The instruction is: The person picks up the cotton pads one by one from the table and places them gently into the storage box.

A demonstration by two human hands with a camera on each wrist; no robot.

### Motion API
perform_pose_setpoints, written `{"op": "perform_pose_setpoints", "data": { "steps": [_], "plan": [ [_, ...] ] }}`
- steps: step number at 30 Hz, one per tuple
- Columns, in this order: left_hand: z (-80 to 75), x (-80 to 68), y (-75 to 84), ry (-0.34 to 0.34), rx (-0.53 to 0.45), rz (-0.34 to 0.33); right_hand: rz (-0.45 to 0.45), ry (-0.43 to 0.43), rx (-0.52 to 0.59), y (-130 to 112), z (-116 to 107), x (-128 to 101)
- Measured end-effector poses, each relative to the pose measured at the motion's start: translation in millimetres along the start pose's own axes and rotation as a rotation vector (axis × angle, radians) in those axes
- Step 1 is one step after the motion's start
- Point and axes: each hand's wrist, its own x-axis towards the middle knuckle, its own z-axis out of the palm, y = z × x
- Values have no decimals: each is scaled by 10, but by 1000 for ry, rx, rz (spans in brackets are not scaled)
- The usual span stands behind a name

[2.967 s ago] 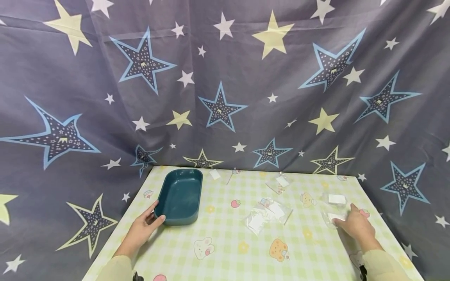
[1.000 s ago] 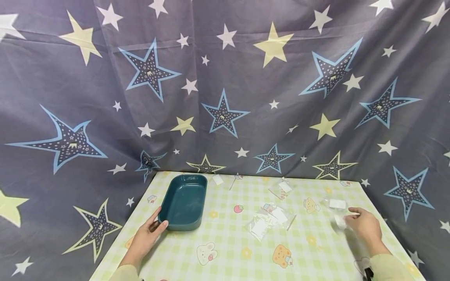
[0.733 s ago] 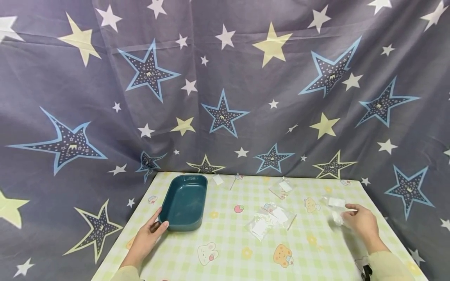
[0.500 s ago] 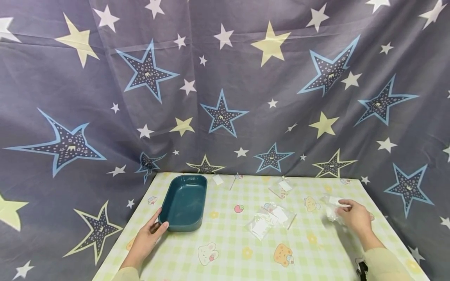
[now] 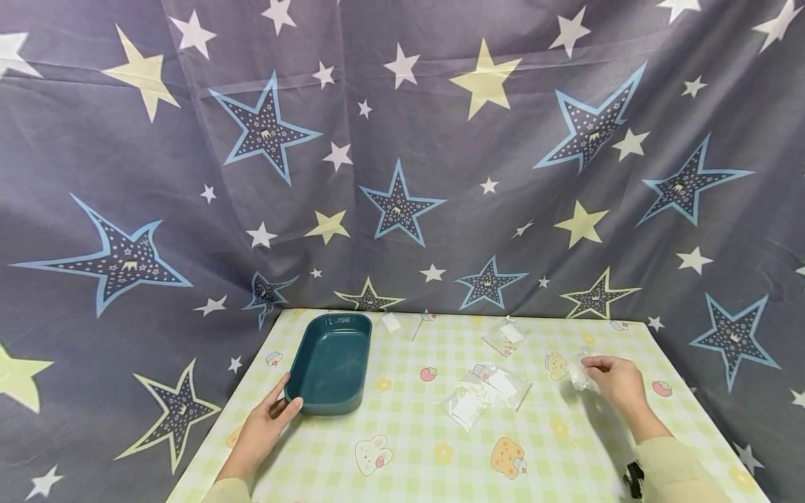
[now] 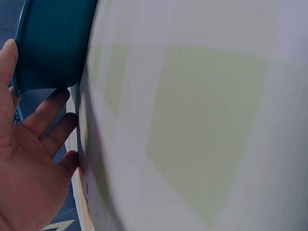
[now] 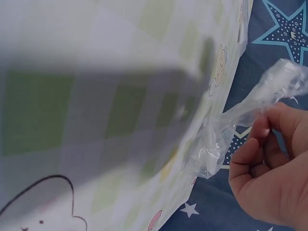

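In the head view, a dark teal rectangular dish (image 5: 333, 360) stands at the table's left side. My left hand (image 5: 260, 426) grips its near left corner, thumb at the rim. The left wrist view shows the dish (image 6: 55, 48) with the other fingers spread below it. My right hand (image 5: 619, 384) pinches crumpled clear plastic bags (image 5: 580, 374) at the table's right side, seemingly lifted off the cloth. In the right wrist view, the clear plastic (image 7: 209, 149) hangs from the thumb and fingertips; a whitish content shows but its kind is unclear.
Overlapping clear bags with white pieces (image 5: 465, 405) lie mid-table. Another clear bag (image 5: 511, 334) lies farther back. A small white piece (image 5: 390, 321) sits beside the dish's far end. The checked tablecloth (image 5: 402, 433) meets a star-patterned curtain (image 5: 402, 126) at the back.
My right hand has gathered the two bags on the right, one after the other, and moved left with them. My left hand stays at the dish.
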Motion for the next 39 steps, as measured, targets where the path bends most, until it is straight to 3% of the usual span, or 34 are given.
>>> {"op": "perform_pose_setpoints", "data": {
  "steps": [19, 39],
  "plan": [
    [7, -12, 36, -4, -12, -2, 68, -70, 102, -201, 127, 6],
    [8, -10, 30, 6, 1, -18, -11, -58, 163, -603, 498, 131]
  ]
}}
